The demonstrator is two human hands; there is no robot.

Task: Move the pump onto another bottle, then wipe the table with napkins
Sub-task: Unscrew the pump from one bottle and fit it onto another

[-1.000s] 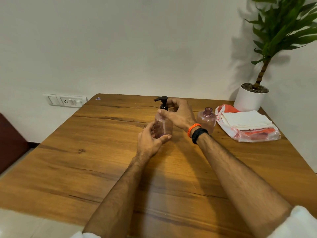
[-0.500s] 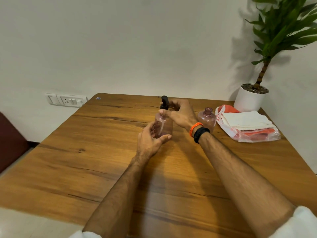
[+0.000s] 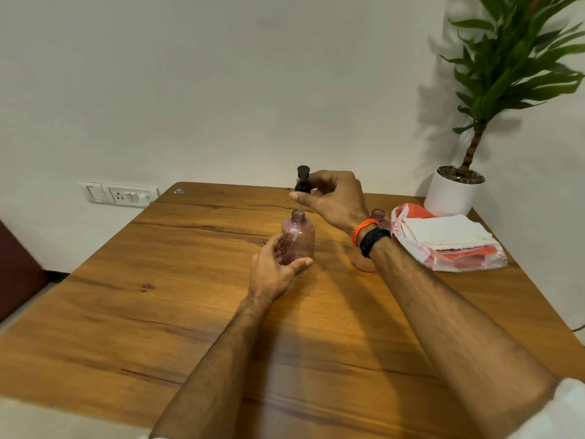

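Head view: right hand (image 3: 335, 198) pinches black plastic pump (image 3: 302, 180) above open-necked translucent pink plastic bottle (image 3: 298, 237); dip tube apparently still inside. Left hand (image 3: 273, 267) cups bottle upright on wooden table (image 3: 158, 312).

Black pump (image 3: 302, 180) is off the bottle, sitting upper middle of the frame, upright, its clear tube hanging down into the open neck below. That pinkish see-through bottle (image 3: 298, 239) stands upright mid-frame on the wooden table (image 3: 158, 312). Second bottle (image 3: 378, 217), capless, is just right of it. White napkins (image 3: 443, 231) stacked on a plastic bag, right side.
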